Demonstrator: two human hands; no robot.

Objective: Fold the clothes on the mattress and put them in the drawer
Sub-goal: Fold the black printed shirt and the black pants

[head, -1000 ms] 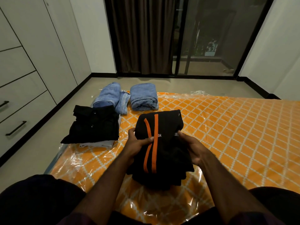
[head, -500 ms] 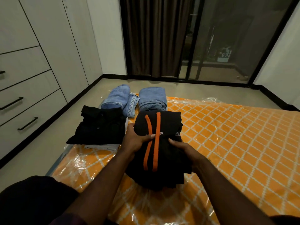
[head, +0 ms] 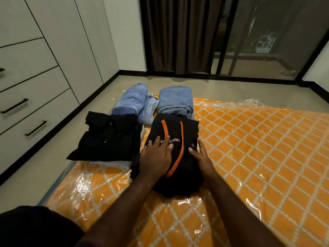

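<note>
Bare forearms, dark trousers [head: 35, 227].

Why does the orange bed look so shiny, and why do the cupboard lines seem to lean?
Head view: the mattress is wrapped in clear plastic, which throws back white glare in patches; the wide-angle lens bends and tilts the wardrobe edges; dim indoor light leaves the black garment under both hands nearly without detail, and the glass door is dark.

Under my left hand [head: 156, 157] and right hand [head: 201, 155] the black garment [head: 178, 139] is soft matt cloth with smooth orange stripes. The mattress [head: 249, 148] at the right of the frame wears glossy, crinkled clear plastic over orange patterned fabric. At centre top, the jeans [head: 175, 98] look like coarse faded denim. The drawers [head: 35, 107] at left are smooth matt panels with dark handles.
</note>
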